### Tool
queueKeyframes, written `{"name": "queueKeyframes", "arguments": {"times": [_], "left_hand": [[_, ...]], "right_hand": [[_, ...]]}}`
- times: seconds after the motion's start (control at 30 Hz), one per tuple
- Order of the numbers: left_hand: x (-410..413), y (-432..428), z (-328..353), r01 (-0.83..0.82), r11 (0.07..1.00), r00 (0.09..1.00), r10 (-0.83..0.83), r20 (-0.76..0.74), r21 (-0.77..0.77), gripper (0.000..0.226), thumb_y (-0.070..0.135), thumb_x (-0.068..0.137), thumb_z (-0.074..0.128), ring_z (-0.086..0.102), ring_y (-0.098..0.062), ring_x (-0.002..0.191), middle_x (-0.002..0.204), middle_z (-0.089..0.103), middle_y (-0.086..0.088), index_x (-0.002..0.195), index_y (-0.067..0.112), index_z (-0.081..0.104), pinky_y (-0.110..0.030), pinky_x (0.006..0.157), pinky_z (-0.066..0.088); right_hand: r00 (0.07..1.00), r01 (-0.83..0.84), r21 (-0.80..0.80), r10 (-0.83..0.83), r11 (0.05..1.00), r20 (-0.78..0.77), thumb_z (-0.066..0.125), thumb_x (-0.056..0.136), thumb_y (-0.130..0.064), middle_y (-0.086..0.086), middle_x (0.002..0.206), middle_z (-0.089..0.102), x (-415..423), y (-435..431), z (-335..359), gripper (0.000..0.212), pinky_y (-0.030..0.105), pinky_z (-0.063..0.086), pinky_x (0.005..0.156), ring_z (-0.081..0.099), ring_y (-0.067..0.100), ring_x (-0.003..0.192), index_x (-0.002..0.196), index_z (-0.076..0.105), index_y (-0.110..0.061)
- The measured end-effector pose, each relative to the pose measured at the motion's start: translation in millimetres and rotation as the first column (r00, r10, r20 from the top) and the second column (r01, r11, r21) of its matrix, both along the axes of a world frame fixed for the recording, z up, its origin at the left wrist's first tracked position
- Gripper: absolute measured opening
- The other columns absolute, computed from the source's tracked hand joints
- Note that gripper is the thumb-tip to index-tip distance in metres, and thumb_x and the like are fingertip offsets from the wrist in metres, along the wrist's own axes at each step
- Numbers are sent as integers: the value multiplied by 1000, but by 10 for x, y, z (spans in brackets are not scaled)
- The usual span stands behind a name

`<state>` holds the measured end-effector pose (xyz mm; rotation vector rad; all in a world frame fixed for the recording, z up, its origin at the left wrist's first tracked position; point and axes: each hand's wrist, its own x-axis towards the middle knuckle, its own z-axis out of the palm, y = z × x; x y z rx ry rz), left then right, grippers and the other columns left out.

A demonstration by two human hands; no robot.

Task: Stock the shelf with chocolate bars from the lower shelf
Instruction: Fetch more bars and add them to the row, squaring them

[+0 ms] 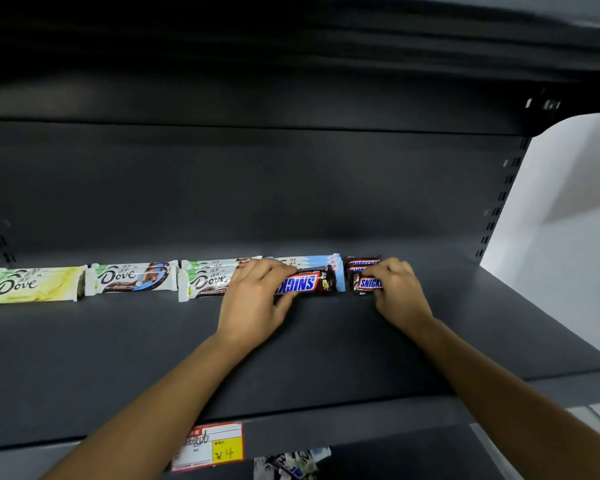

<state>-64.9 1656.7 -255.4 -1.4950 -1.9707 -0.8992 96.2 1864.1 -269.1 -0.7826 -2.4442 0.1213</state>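
Observation:
A dark shelf point(326, 341) carries a row of chocolate bars along its back. My left hand point(253, 303) grips a brown Snickers bar point(309, 282) lying flat in front of a blue-and-white stack of bars point(312, 261). My right hand point(399, 289) pinches the top bar of a small Snickers stack point(366, 280) at the row's right end. To the left lie white Dove bars: a stack point(205, 278), another stack point(132, 277) and a yellow-tinted stack point(32, 285).
A price tag point(208, 448) with a yellow patch hangs on the shelf's front edge. Below it, loose wrapped bars point(291, 462) show on the lower shelf. A slotted upright point(499, 202) bounds the right side; a white wall point(568, 220) lies beyond.

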Motion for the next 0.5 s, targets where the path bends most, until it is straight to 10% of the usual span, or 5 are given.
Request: {"name": "queueKeyframes", "arguments": {"times": [0.5], "left_hand": [[-81,-29,-92,-40,999,998,39,52,19,38,39,79,55,57,-21,93,97,63,-1,105,13,67,-36,81,50]], "right_hand": [[995,46,-18,-44,999,84,59,79,-9,6,121,50,-5,-10,-31,48,39,42,95,42,24,112,126,57,-17]]}}
